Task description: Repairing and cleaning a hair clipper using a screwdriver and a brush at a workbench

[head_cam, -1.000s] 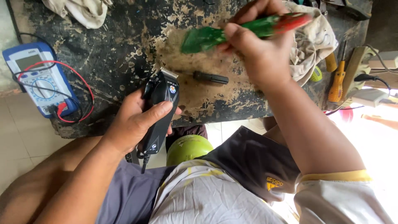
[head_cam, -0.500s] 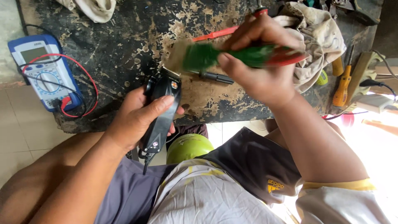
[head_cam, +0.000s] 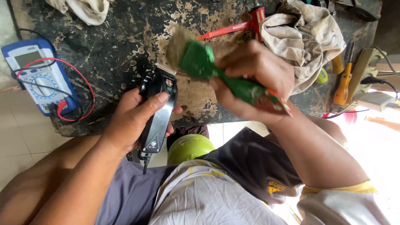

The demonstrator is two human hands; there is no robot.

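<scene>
- Green-handled brush (head_cam: pixel 216 73) clenched in right hand (head_cam: pixel 254 79), bristles at the clipper's blade.
- Black hair clipper (head_cam: pixel 157 110) grasped by left hand (head_cam: pixel 133 121), over the table (head_cam: pixel 116 37) near edge.
- Step judged: brushing blade clean; next needs short, light strokes.

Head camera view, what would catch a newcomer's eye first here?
The green-handled brush in the right hand at the centre, its bristles at the blade end of the black hair clipper gripped by the left hand. Next, the blue multimeter with red and black leads at the worn bench's left edge.
</scene>
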